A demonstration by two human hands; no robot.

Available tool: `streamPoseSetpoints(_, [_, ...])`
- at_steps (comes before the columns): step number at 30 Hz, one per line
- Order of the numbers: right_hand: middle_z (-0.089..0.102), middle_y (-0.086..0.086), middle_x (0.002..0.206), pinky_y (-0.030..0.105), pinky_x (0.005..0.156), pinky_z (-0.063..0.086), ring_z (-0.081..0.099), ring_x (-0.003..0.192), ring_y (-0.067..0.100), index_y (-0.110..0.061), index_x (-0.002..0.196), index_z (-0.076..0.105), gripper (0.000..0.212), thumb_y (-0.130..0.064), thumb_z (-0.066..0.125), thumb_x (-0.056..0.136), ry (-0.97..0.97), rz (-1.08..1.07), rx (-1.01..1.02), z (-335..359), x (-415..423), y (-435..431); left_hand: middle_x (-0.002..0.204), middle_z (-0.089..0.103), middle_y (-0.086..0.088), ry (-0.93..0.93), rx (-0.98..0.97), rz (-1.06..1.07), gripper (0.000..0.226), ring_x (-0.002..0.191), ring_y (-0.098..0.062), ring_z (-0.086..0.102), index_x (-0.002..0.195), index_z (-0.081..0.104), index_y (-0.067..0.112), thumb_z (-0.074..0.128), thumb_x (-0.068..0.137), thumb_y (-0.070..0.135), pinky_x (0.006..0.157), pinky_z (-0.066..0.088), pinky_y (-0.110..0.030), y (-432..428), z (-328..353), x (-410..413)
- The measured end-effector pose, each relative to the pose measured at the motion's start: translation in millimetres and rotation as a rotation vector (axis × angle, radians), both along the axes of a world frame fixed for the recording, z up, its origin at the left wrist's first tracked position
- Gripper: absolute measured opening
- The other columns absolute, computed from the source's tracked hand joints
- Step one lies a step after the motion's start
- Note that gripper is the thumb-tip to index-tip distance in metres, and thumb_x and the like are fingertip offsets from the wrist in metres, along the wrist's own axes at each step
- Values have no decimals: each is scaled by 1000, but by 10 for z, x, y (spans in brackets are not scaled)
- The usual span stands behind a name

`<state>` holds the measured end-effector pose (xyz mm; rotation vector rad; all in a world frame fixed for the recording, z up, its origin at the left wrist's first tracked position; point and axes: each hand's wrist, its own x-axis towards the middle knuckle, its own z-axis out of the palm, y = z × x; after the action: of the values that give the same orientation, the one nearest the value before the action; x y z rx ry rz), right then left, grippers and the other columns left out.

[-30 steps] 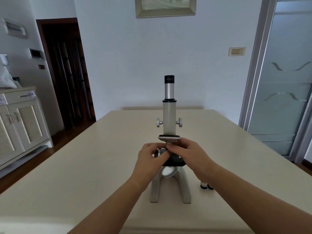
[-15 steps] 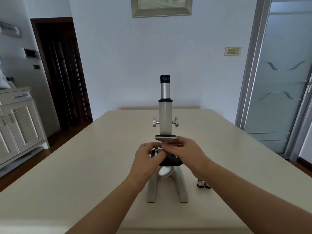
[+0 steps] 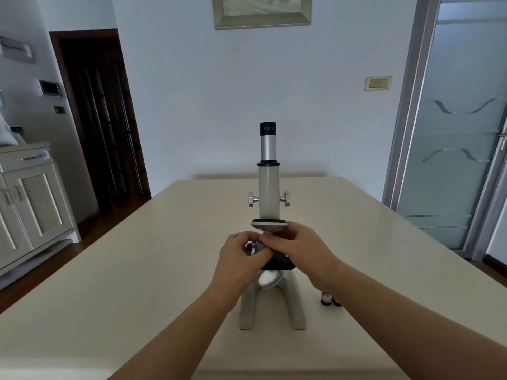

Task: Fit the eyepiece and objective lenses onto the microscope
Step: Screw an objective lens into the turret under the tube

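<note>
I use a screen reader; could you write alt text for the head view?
A left hand and right hand meet just under a grey microscope nosepiece, the left gripping a small black-and-silver lens. The eyepiece sits atop the tube, and two more lenses stand on the beige table.

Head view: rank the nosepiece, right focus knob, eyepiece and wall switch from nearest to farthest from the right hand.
1. Nosepiece: at the right hand's fingertips, under the tube.
2. Right focus knob: just above, on the tube's side.
3. Eyepiece: atop the tube.
4. Wall switch: on the far wall, to the right.
</note>
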<state>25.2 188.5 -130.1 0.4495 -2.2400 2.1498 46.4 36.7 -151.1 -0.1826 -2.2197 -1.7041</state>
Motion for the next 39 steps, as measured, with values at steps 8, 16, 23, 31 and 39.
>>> streamPoseSetpoints(8, [83,6,101,35,92,61,78,100,22,-16,105,82,15,-20,70,95,-2,11,23,-21,-6,49,117,57,10,20,2,-35,17,94,22,54,92,70,41,72,89,24,73,41,4,3,-11,13])
streamPoseSetpoints(16, [82,1,102,34,89,60,78,97,17,-18,108,77,22,-20,81,86,-1,-5,-45,-25,-24,36,116,59,10,11,6,-11,12,91,21,53,93,71,35,75,85,27,71,41,4,2,-22,-7])
streamPoseSetpoints(23, [83,1,100,35,95,59,78,99,17,-22,107,82,16,-23,74,93,23,15,3,-25,-31,85,116,57,15,29,-37,-26,17,103,6,56,99,69,43,72,90,29,74,40,4,-17,9,11])
streamPoseSetpoints(31, [83,0,102,32,94,58,77,102,17,-21,107,81,17,-20,76,91,-9,29,-35,-41,-57,94,113,59,12,30,1,5,14,97,6,58,89,69,41,75,87,29,71,43,1,19,15,29])
streamPoseSetpoints(39, [83,1,103,33,92,59,78,100,18,-18,110,78,23,-23,80,88,-10,20,-27,-34,-67,61,117,58,13,0,-40,-15,15,103,3,57,101,71,36,73,87,29,73,44,-4,-17,31,0])
